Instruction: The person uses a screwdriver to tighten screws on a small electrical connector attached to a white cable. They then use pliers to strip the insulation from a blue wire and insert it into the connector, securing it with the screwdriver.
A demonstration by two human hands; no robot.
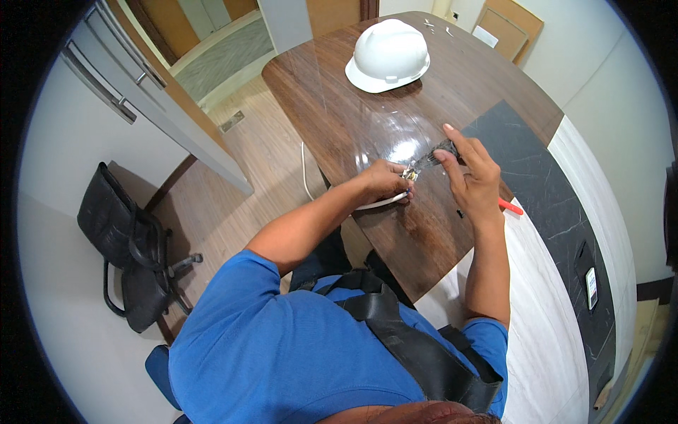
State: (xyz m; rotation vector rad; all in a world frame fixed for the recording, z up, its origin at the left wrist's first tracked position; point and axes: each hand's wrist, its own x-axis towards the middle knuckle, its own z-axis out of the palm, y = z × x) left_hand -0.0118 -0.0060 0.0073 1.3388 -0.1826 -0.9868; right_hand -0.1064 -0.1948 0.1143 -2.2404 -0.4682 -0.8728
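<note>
My left hand [387,180] is closed on a small metal-and-white electrical fitting [409,174] over the wooden table. A white cable [381,204] runs up to that fitting, passing under my left forearm. In my right hand [476,173] is a screwdriver [432,157] with a dark handle, its front end against the fitting. The thumb presses the handle, and the index finger points upward. My fingers partly hide the fitting, so its exact kind cannot be made out.
A white hard hat [390,56] sits on the table [304,78] farther away. A red-handled tool [510,206] lies beside my right wrist, a tiny black piece [460,213] nearby. A black chair [131,247] stands at left. At far right lies a white-faced device [592,288].
</note>
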